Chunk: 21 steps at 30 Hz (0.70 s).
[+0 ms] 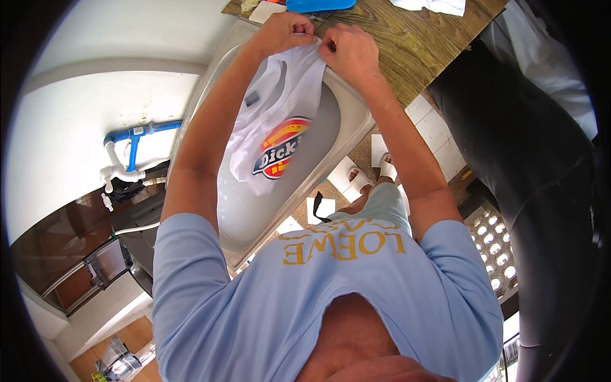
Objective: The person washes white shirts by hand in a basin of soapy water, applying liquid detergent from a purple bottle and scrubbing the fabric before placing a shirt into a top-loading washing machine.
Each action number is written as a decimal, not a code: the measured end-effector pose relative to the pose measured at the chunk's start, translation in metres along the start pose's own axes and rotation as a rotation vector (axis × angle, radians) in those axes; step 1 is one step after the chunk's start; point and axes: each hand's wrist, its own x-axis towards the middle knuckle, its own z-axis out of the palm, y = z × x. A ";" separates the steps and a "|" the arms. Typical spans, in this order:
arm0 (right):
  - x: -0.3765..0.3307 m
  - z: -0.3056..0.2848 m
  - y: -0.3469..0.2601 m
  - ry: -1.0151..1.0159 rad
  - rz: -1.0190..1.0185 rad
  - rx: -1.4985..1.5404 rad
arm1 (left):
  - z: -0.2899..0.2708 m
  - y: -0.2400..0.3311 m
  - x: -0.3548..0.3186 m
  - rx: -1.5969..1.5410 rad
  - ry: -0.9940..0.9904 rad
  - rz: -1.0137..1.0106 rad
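Note:
A white T-shirt [302, 79] with a red, yellow and dark blue printed emblem hangs from both my hands over a pale sink [359, 108]. My left hand [285, 33] is closed, its fingertips pinching the shirt's upper edge. Close beside it, my right hand [353, 52] grips the same edge, fingers curled and partly hidden from view. The shirt's lower end drops into the sink's greyish basin, where a few small whitish spots show near the left wall. Whether the cloth touches the bottom, I cannot tell.
Beyond the sink lies a wood-patterned top [407, 38] holding a blue plastic thing [320, 5] and a white cloth [433, 6]. On the left wall are blue pipes and a white tap [114, 169]. Something large and black [509, 159] stands at the right.

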 end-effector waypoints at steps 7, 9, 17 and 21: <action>-0.001 -0.001 -0.001 0.013 -0.012 0.005 | -0.003 -0.004 0.008 -0.072 -0.019 0.002; -0.001 0.000 -0.002 0.012 -0.008 -0.007 | -0.003 -0.001 0.007 -0.001 -0.050 -0.011; -0.002 -0.001 -0.002 0.031 -0.043 -0.045 | -0.004 -0.008 0.011 0.069 -0.010 0.172; -0.001 0.000 -0.003 -0.009 -0.002 -0.054 | -0.006 -0.011 0.015 -0.026 -0.065 0.168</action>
